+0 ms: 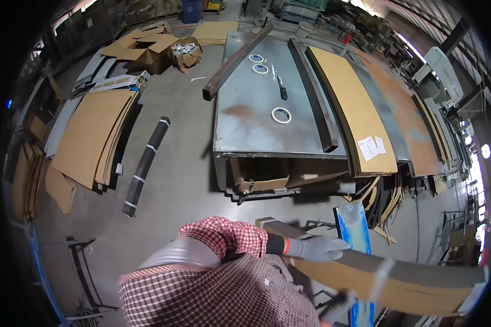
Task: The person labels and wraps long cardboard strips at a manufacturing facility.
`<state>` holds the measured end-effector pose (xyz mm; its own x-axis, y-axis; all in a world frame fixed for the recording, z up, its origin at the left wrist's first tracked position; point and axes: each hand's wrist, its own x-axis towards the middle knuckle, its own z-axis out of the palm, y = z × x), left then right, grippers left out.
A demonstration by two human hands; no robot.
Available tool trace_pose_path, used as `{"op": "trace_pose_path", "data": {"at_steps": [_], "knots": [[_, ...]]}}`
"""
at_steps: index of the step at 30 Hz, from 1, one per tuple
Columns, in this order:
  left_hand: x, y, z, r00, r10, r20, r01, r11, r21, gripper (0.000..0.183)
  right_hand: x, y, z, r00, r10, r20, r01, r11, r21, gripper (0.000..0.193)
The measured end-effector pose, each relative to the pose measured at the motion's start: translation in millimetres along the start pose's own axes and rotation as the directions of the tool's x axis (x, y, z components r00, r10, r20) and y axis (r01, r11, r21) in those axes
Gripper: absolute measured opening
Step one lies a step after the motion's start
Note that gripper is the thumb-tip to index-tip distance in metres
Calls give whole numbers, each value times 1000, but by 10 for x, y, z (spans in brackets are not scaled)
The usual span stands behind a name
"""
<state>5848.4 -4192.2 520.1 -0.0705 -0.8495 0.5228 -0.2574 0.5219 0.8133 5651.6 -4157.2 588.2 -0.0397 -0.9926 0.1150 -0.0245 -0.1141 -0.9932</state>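
Observation:
A long cardboard-wrapped bundle with a dark grey top face stretches from lower centre to the right edge. My left hand, in a grey glove, reaches across and lies on its top, fingers stretched out toward the right. Lower down, my right hand is beside the bundle's near side, smeared by motion, so its fingers are unclear. A whitish translucent band, also blurred, crosses the bundle to the right of both hands. Under the bundle is a blue, paint-worn support.
Ahead stands a metal-topped table bearing dark steel tubes, tape rolls and a black-handled tool. Cardboard sheets lie to its right. On the left floor are a dark strapped bundle and stacked cardboard.

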Motion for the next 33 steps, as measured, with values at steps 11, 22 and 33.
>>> {"op": "trace_pose_path", "data": {"at_steps": [11,22,33], "knots": [[24,458,-765,933,-359,6,315,811,-493,70,612,515,595,685,60,726,-80,997,-8,86],[179,212,-738,944,-327,51,282,875,393,48,966,961,806,591,-8,807,177,977,-120,88],[376,429,-618,833,-519,194,377,787,489,62,1005,1057,663,563,-85,822,200,979,-36,85]]}}
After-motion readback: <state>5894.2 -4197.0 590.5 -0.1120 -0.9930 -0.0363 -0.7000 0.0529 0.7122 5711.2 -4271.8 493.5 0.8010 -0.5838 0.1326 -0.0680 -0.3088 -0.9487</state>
